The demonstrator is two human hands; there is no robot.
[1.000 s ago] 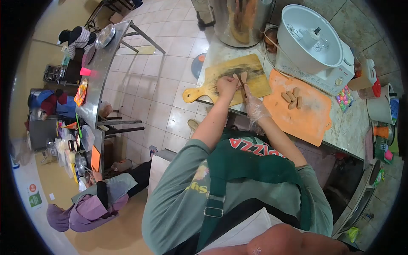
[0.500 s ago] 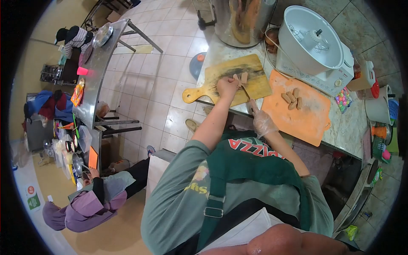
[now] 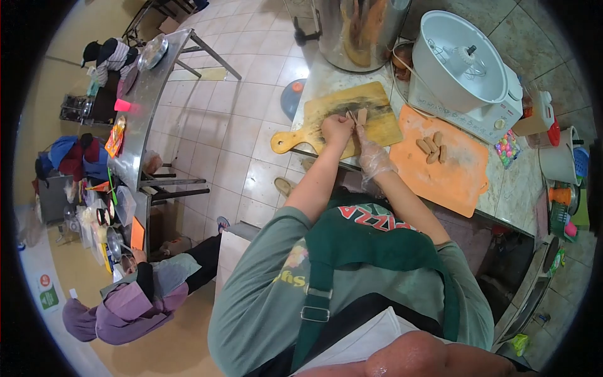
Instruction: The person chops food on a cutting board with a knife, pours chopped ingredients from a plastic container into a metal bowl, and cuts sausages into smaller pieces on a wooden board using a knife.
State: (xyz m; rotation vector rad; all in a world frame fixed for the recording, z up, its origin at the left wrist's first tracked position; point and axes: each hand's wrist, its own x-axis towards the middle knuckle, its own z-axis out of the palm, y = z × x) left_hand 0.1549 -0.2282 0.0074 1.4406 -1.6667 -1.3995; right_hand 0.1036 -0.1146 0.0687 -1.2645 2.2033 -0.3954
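My bare left hand (image 3: pixel 337 129) is closed over the wooden cutting board (image 3: pixel 380 130), its fingertips on a small brown piece. My right hand (image 3: pixel 374 157), in a clear plastic glove, is wrapped round a knife (image 3: pixel 355 117), whose blade is beside the left fingertips. Another brown piece (image 3: pixel 362 117) lies on the board just right of the blade. To the right, an orange cutting board (image 3: pixel 461 179) holds several brown sausage-like pieces (image 3: pixel 432 146). The knife's handle is mostly hidden by the right hand.
A white mixer (image 3: pixel 461 60) with a large bowl stands behind the orange board. A tall metal container (image 3: pixel 358 38) is behind the wooden board. A bag of colourful sweets (image 3: pixel 507 146) lies at the right. Another person (image 3: pixel 135 308) is at the metal table (image 3: pixel 139 103) on the left.
The right hand with the knife drew back toward me, then came forward to the piece again. The left hand has stayed almost in place on the wooden board.
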